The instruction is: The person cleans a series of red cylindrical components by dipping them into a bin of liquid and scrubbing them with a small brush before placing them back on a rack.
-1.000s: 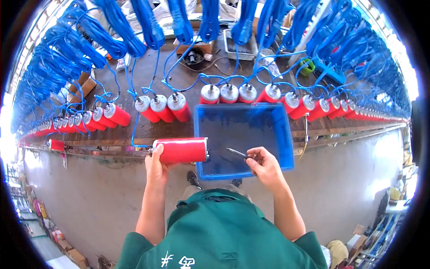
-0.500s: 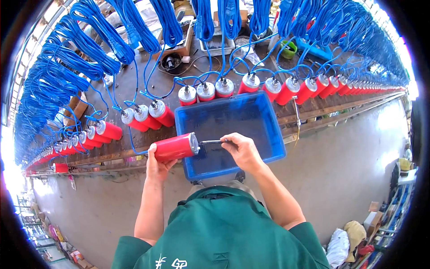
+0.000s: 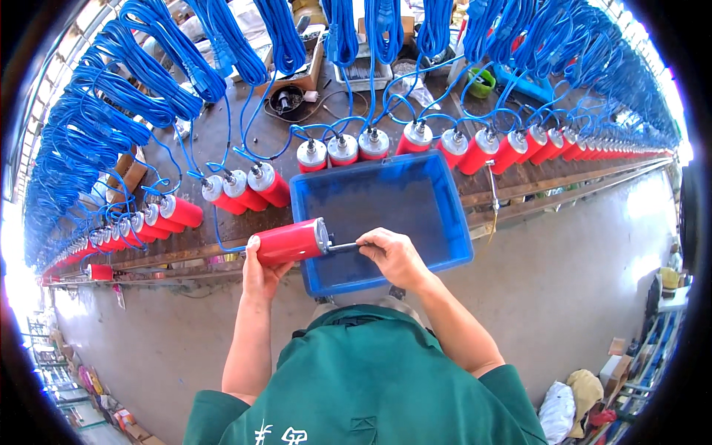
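in the head view we look down on both hands and a red cylinder (image 3: 288, 243), which is raised in front of the shirt (image 3: 348, 378), over the 9 o'clock wall of a blue tub (image 3: 461, 251). it lies nearly level, its grey end cap (image 3: 321, 236) pointing to 3 o'clock and tipped slightly up. our left hand (image 3: 261, 273) is clasped on the cylinder near its 9 o'clock end, thumb against it and the other fingers below. a blue cord (image 3: 219, 230) comes down to that same end, beside our thumb. our right hand (image 3: 390, 254), at 3 o'clock from the cylinder, pinches a slim metal tool (image 3: 343, 247) between thumb and fingers. the tool points to 9 o'clock and its tip is at the end cap; we cannot tell whether the two touch.

beyond the tub, toward 12 o'clock, we see the table (image 3: 534, 187) with a long row of red cylinders (image 3: 268, 187) bending from 9 round to 3 o'clock. blue cords link their tops to coils (image 3: 280, 41) hanging above. a lone cylinder (image 3: 99, 272) sits apart at 9 o'clock. from the tub, a black bowl (image 3: 288, 102) is at 11, a white tray (image 3: 365, 74) at 12 and a green cup (image 3: 481, 84) at 1. on the floor (image 3: 556, 259), between 4 and 5, we see a white bag (image 3: 556, 411) beside a tan one.
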`<state>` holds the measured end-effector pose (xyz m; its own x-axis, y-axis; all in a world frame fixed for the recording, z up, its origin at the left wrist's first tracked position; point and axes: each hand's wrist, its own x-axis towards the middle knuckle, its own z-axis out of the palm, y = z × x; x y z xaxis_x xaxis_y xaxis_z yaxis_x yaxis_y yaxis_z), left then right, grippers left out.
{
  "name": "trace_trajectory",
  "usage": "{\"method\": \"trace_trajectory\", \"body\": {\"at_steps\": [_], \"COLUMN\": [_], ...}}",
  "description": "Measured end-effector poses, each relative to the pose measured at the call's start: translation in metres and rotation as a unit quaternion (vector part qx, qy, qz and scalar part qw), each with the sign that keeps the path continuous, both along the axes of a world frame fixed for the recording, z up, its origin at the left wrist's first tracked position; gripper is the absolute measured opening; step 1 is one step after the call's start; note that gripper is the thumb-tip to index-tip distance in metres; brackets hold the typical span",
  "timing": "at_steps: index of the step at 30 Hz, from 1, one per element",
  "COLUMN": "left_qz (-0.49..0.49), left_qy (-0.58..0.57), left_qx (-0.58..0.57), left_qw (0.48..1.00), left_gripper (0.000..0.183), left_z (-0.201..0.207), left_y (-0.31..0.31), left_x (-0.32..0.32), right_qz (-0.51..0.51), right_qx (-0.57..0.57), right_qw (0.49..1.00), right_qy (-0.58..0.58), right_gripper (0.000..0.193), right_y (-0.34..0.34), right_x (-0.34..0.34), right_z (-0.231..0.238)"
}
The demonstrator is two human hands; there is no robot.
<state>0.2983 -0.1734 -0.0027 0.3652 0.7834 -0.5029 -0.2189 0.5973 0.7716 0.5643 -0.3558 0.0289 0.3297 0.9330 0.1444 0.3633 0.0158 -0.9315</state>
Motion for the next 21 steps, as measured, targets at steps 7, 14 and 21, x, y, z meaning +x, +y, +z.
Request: {"method": "trace_trajectory", "body": {"at_steps": [7, 14, 21], "left_qz": [-0.010, -0.019, -0.002], "left_qy": [-0.002, 0.005, 0.005], "left_qx": [0.001, 0.018, 0.015], "left_qw": [1.000, 1.000, 1.000], "left_gripper": [0.071, 0.073, 0.074], "left_z": [-0.003, -0.004, -0.001], "left_y": [0.002, 0.001, -0.001], "left_x": [-0.003, -0.001, 0.001], "right_qz": [0.029, -0.042, -0.045], "right_qx": [0.017, -0.111, -0.140], "right_qw": [0.999, 0.963, 0.964], "right_qy": [-0.022, 0.241, 0.223], "right_gripper": [0.020, 0.017, 0.028], "right_y": [-0.001, -0.008, -0.003], "right_x": [0.009, 0.010, 0.014], "right_z": [0.012, 0.003, -0.014]}}
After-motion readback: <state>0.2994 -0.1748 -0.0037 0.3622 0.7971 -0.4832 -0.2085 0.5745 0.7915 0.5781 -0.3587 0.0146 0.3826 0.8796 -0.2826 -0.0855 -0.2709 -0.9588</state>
